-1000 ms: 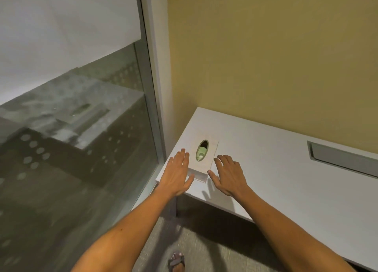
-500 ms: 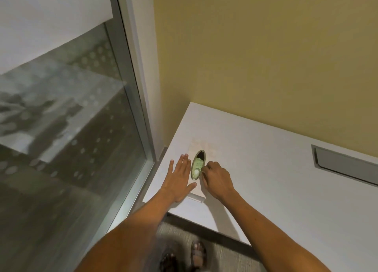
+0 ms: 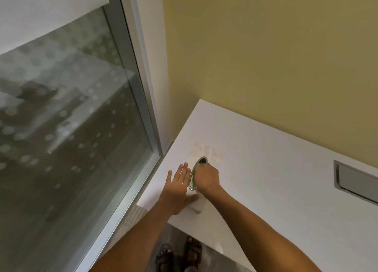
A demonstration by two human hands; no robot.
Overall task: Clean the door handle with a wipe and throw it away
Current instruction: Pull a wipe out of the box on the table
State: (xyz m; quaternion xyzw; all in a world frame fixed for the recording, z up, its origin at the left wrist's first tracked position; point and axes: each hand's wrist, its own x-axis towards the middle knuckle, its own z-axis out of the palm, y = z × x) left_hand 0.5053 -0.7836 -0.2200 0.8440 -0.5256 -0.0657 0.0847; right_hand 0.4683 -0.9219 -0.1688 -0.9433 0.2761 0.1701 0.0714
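A white wipe box (image 3: pixel 207 153) lies on the left end of the white desk (image 3: pixel 270 169). Its top has an oval opening (image 3: pixel 192 179) with a shiny rim. My left hand (image 3: pixel 177 187) rests flat on the box's left side, fingers apart. My right hand (image 3: pixel 207 176) is curled over the opening with its fingertips dipped inside. The fingertips are hidden, so I cannot tell whether they pinch a wipe. No door handle is in view.
A glass panel (image 3: pixel 71 128) with frosted dots in a metal frame (image 3: pixel 141 112) stands left of the desk. A yellow wall (image 3: pixel 266 56) runs behind. A grey recessed flap (image 3: pixel 357 180) sits in the desk at right. My sandalled feet (image 3: pixel 180 255) are on the floor below.
My right hand has moved from beside the box onto the oval opening and curled its fingers into it. My left hand stayed flat on the box. The view has come closer.
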